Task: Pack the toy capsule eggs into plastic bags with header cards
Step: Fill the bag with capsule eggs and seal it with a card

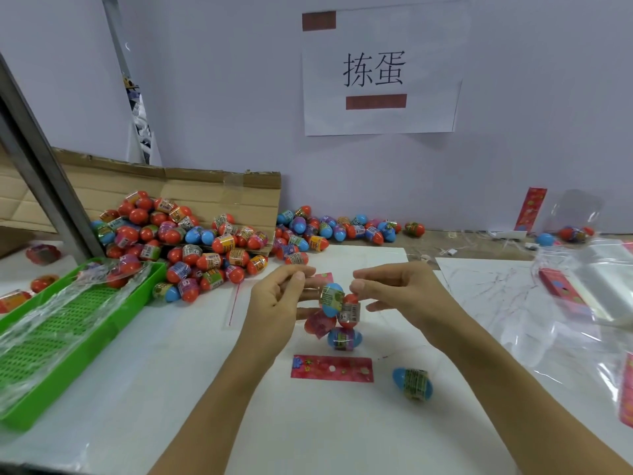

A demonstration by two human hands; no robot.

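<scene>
The white table (191,389) runs back to a pale wall (239,97) bearing a paper sign (380,73), and a slanted metal post (37,173) cuts across the far left. Bare tabletop shows in front of and between the forearms, and a strip of it lies left of the left arm up to the green tray (85,341), which sits at the left edge with crinkled clear film over it. Behind the tray a flattened cardboard box (205,190) leans at the wall, and a big heap of eggs (191,241) spills from it toward the middle, closing off the back left. Loose clear bags (589,279) crowd the right edge. Both arms reach in from the bottom edge and meet at mid-table. The left hand (274,303) and the right hand (404,289) each pinch the top of a clear bag (337,313) between thumb and fingertips, holding it above the table; it hangs between them with four eggs inside. Just below it a pink header card (332,368) lies flat, and a single blue egg (412,383) rests on its side just right of the card, under the right forearm.
</scene>
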